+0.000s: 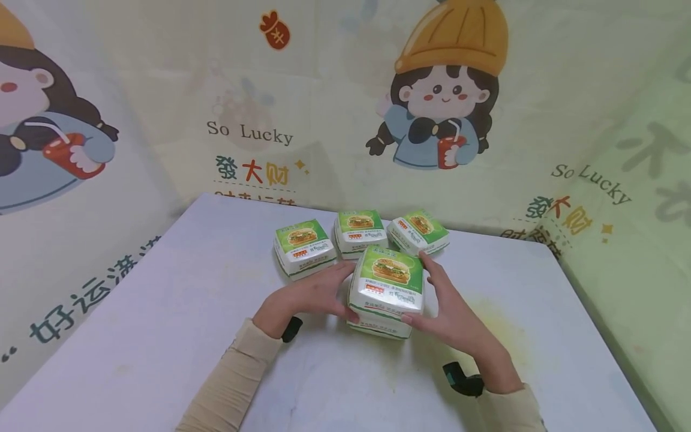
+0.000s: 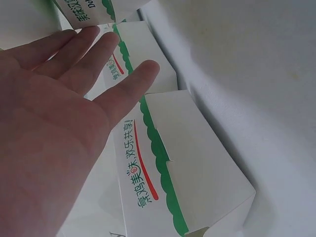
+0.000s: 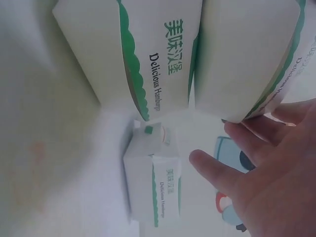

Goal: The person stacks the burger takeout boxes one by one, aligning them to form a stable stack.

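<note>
A white and green hamburger box with a burger picture on its lid is held between both hands. My left hand has its thumb low on the near left side. On the opposite side, the right hand grips with its thumb near the front corner and a finger at the back corner. Directly beneath sits a like box, mostly hidden in the head view. The right wrist view shows the held box over the lower box, fingertips at its bottom edge.
Just behind stand three matching boxes: a left one, a middle one and a right one, turned at an angle. They rest on a white table, backed by a printed cloth with cartoon figures.
</note>
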Available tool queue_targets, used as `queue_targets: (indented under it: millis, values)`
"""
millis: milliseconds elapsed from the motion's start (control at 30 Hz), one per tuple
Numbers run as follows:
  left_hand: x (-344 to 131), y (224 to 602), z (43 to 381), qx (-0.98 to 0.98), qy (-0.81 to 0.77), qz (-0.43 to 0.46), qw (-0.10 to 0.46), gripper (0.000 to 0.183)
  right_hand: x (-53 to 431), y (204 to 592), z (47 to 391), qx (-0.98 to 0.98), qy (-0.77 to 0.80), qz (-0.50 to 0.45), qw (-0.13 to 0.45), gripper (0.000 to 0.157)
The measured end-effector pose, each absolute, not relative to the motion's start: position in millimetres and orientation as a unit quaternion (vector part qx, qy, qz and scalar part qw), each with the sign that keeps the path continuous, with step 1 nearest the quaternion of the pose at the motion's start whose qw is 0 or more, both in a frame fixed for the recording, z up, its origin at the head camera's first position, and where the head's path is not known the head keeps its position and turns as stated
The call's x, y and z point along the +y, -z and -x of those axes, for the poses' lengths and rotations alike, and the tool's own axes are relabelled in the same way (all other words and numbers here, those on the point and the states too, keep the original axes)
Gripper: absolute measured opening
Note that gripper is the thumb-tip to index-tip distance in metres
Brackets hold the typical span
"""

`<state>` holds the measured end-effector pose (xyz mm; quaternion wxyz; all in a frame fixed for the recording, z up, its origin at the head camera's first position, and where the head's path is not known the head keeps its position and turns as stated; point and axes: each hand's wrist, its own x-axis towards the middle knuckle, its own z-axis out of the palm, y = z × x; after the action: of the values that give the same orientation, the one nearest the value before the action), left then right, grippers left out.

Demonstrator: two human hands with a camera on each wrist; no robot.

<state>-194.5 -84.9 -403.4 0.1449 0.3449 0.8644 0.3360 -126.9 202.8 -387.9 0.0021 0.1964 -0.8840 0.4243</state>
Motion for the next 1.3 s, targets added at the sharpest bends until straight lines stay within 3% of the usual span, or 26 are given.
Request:
queue_targets:
  millis: [400, 800, 1067, 1300]
  values:
    - [-93, 382, 188, 0.885, -0.312, -0.304, 0.163, 0.102, 204, 387, 126, -0.892, -0.41, -0.19, 0.004, 0.108]
    - [-113, 359, 183, 0.908, -0.312, -0.26, 0.105, 0.084, 207, 390, 128, -0.891, -0.408, -0.199, 0.005, 0.107]
    - [-125, 358, 190, 0.915, -0.333, -0.226, -0.022, 0.065, 206, 389, 127, -0.891, -0.409, -0.197, 0.003, 0.106]
    - [-137, 359, 195, 0.924, -0.322, -0.175, -0.106, 0.063, 206, 390, 129, -0.893, -0.402, -0.2, 0.007, 0.106]
